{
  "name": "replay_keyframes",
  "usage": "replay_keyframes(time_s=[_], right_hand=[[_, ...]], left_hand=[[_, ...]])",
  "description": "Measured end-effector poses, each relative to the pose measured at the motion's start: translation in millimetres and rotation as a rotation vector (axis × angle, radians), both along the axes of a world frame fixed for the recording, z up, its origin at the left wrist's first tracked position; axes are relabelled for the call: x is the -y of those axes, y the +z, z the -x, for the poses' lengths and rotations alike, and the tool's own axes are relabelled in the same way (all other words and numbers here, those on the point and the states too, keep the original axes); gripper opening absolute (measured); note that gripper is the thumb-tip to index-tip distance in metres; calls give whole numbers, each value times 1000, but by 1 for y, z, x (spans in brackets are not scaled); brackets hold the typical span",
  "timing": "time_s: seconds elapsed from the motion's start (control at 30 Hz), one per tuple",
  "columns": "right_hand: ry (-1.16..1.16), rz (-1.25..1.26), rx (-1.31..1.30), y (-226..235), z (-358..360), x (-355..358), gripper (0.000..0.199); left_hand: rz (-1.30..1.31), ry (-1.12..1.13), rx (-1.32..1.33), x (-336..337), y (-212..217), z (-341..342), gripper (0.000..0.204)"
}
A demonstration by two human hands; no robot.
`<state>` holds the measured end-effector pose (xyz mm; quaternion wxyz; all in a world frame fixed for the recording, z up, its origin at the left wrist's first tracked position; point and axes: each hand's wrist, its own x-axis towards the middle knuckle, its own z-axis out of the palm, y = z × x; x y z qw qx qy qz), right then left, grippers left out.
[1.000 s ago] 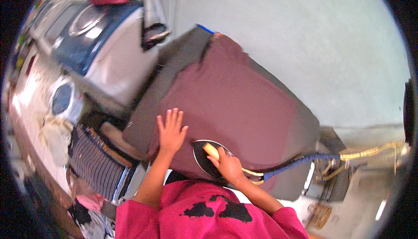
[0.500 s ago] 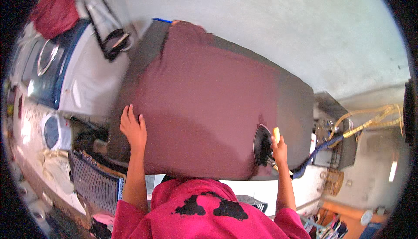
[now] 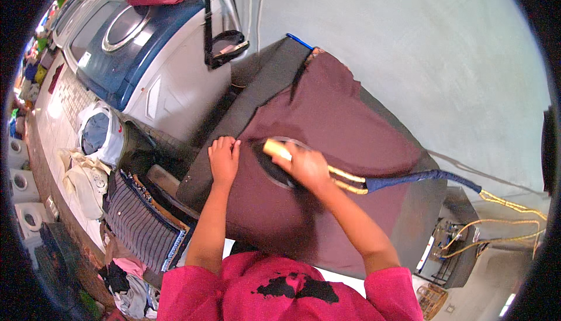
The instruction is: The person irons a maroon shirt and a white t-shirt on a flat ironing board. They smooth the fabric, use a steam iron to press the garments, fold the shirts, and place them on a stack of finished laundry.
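A maroon garment [image 3: 350, 122] lies spread over a dark grey ironing board [image 3: 239, 102]. My right hand [image 3: 308, 168] is wrapped round the pale yellow handle of an iron [image 3: 272, 168], whose dark base rests on the cloth left of centre. The hand and forearm cover part of the iron. Close to the iron's left side, my left hand [image 3: 224, 158] lies on the garment's left edge with its fingers stretched out and nothing in them.
From the iron a blue-sleeved cord [image 3: 418, 179] runs right, joining yellow cable. A washing machine [image 3: 175, 81] stands at the far left. Nearer are a bucket [image 3: 105, 134], a folded striped cloth [image 3: 146, 218] and loose laundry [image 3: 130, 286]. A wall [image 3: 409, 46] borders the board's far side.
My right hand has slid the iron left and farther across the garment, near my left hand. The view has turned, showing more of the left side.
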<state>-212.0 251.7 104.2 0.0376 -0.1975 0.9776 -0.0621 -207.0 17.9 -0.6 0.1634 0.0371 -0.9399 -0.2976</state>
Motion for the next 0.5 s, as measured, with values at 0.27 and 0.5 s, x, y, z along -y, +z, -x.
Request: replay_keyframes(time_s=[0.27,0.5], right_hand=[[-353,432,64,19,87,21,59],[-495,117,90,55,-81,-23,51]], left_hand=[[95,10,51,19,12,2,15],[6,-18,27,11,3,-15,22]])
